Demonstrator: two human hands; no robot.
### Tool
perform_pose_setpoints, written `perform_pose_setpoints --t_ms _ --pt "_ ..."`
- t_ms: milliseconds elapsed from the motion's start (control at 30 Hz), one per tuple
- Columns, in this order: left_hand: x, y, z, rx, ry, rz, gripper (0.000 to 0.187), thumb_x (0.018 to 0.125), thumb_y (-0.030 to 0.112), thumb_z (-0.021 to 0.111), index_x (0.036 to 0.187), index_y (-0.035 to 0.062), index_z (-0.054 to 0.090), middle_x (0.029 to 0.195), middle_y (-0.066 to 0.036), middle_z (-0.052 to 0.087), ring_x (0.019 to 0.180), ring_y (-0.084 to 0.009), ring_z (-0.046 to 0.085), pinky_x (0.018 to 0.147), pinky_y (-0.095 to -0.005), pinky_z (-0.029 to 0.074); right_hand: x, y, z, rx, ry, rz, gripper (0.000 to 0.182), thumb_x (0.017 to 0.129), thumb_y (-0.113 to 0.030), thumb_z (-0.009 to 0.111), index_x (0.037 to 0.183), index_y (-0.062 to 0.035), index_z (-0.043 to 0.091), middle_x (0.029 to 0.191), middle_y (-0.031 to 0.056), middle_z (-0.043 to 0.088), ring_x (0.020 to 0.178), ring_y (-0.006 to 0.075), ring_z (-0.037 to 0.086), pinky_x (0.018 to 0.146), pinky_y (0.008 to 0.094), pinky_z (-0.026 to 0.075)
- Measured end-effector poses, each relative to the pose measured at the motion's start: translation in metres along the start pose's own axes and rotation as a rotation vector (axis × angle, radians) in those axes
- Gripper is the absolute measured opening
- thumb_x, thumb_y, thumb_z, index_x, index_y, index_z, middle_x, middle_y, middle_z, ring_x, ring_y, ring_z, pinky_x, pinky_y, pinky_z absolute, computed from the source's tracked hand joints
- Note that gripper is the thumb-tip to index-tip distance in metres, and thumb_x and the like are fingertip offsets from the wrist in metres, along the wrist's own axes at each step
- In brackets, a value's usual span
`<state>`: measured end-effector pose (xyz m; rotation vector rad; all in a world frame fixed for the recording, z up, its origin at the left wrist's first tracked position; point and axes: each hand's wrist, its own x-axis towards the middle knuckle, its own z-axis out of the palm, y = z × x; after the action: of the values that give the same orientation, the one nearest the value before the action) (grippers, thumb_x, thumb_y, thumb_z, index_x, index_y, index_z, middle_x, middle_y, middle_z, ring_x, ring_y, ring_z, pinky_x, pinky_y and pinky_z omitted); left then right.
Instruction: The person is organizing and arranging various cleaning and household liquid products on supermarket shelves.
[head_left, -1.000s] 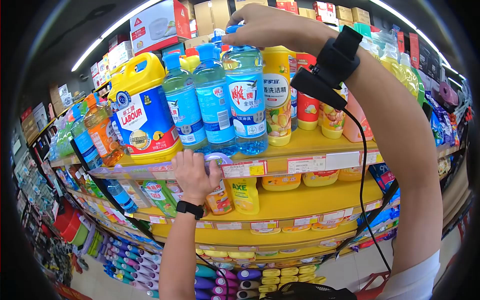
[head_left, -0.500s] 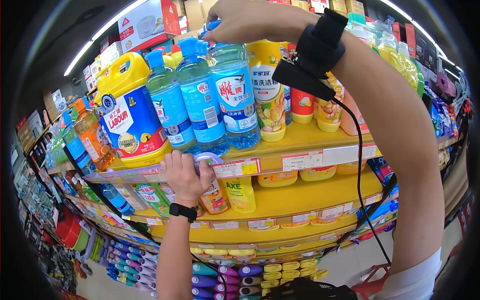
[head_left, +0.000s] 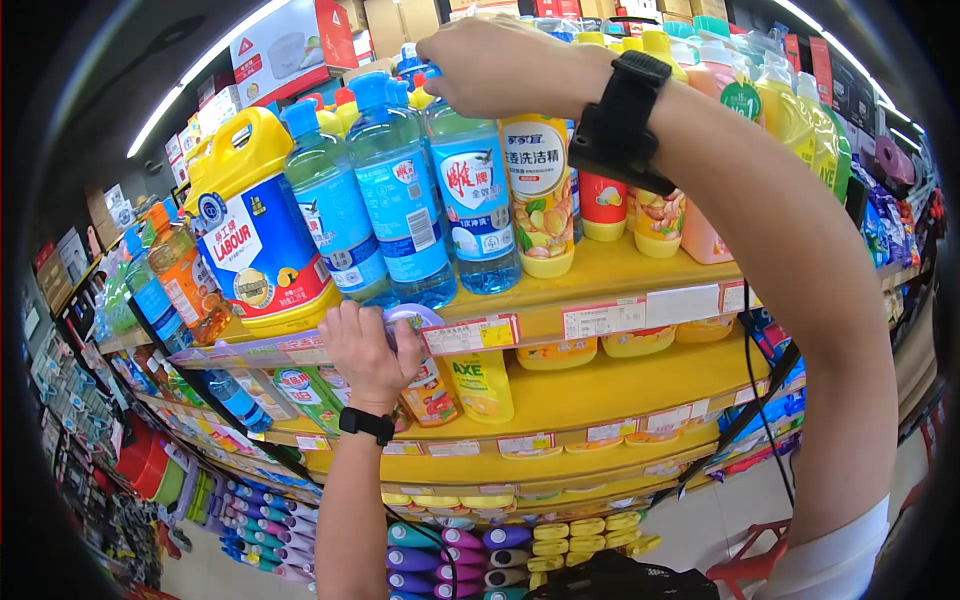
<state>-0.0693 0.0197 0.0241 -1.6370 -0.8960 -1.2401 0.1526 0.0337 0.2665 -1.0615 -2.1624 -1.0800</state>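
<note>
My left hand [head_left: 368,355] is closed on the front edge of the yellow shelf [head_left: 590,385], beside a purple cap. My right hand [head_left: 490,70] reaches over the top row, its fingers at the cap of a blue dish soap bottle [head_left: 475,200] with a white label. That bottle stands upright on the shelf. Two more blue bottles, a left one [head_left: 335,210] and a middle one [head_left: 400,195], stand beside it. Left of them is a large yellow LABOUR jug [head_left: 262,235]. A yellow ginger soap bottle [head_left: 540,200] stands just right.
An orange bottle [head_left: 185,280] stands at the left end of the top shelf. A yellow AXE bottle [head_left: 480,388] is on the shelf below. Yellow-green bottles [head_left: 785,115] are at the upper right. A black cable [head_left: 755,400] hangs in front of the shelves.
My right hand has moved slightly right and down, with its wrist turned. The right blue bottle stands slightly more left at its top. My left hand stays on the shelf edge.
</note>
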Motion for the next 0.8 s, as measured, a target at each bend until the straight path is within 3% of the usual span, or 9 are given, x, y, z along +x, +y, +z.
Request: perform_pose_setpoints --t_ms 100,200,300,333,433,667,800 --pt "-0.002 0.000 0.003 0.003 -0.001 -0.008 0.023 0.078 0.027 0.057 0.076 0.0056 0.048 0.075 -0.014 0.041 0.073 -0.0329 0.044 0.066 -0.0442 0.032 -0.004 0.006 0.006 -0.008 0.068 -0.092 0.048 0.087 -0.031 0.065 0.124 -0.0013 0.059 0.105 0.0223 0.066 0.099 0.0345 0.066 0.090 0.0416 0.051" --pt "-0.002 0.000 0.002 -0.005 -0.004 -0.010 0.022 0.078 0.026 0.057 0.078 0.0053 0.048 0.076 -0.014 0.042 0.073 -0.0339 0.044 0.066 -0.0452 0.032 -0.022 -0.004 -0.013 0.061 -0.015 -0.110 0.068 0.079 -0.039 0.073 0.131 -0.0021 0.052 0.115 0.0225 0.062 0.107 0.0357 0.062 0.093 0.0427 0.049" --pt "-0.001 0.001 0.001 -0.008 -0.013 -0.017 0.023 0.078 0.026 0.057 0.078 0.0051 0.048 0.077 -0.015 0.042 0.074 -0.0343 0.044 0.067 -0.0453 0.032 -0.033 -0.006 -0.018 -0.070 -0.198 -0.125 0.086 0.069 -0.045 0.081 0.136 -0.0034 0.047 0.126 0.0215 0.055 0.117 0.0372 0.055 0.097 0.0440 0.046" --pt "-0.002 0.000 0.001 -0.008 -0.027 -0.018 0.023 0.079 0.026 0.056 0.078 0.0047 0.048 0.077 -0.015 0.042 0.074 -0.0346 0.044 0.066 -0.0452 0.032 -0.038 -0.004 -0.013 -0.149 -0.053 -0.220 0.083 0.062 -0.045 0.087 0.126 -0.0038 0.056 0.126 0.0207 0.056 0.115 0.0351 0.058 0.097 0.0478 0.045" --pt "-0.002 0.000 0.001 -0.013 -0.009 -0.010 0.023 0.080 0.027 0.056 0.079 0.0044 0.049 0.077 -0.015 0.042 0.074 -0.0344 0.044 0.066 -0.0451 0.031 -0.038 0.001 -0.005 -0.138 -0.043 -0.259 0.081 0.062 -0.046 0.087 0.125 -0.0035 0.057 0.128 0.0204 0.054 0.122 0.0362 0.052 0.103 0.0531 0.038" --pt "-0.002 -0.002 0.003 0.002 0.014 0.028 0.026 0.085 0.029 0.053 0.079 0.0043 0.049 0.074 -0.013 0.040 0.070 -0.0324 0.042 0.064 -0.0434 0.030 -0.030 -0.006 0.002 -0.216 -0.104 -0.253 0.068 0.063 -0.045 0.087 0.115 -0.0068 0.065 0.117 0.0155 0.062 0.117 0.0305 0.055 0.098 0.0461 0.040" --pt "-0.001 -0.002 0.003 -0.002 0.016 0.034 0.028 0.086 0.031 0.052 0.078 0.0045 0.048 0.073 -0.013 0.039 0.068 -0.0319 0.041 0.063 -0.0429 0.029 -0.025 -0.003 0.020 -0.297 -0.051 -0.226 0.079 0.059 -0.040 0.088 0.122 -0.0048 0.058 0.122 0.0170 0.057 0.117 0.0307 0.056 0.104 0.0465 0.038"
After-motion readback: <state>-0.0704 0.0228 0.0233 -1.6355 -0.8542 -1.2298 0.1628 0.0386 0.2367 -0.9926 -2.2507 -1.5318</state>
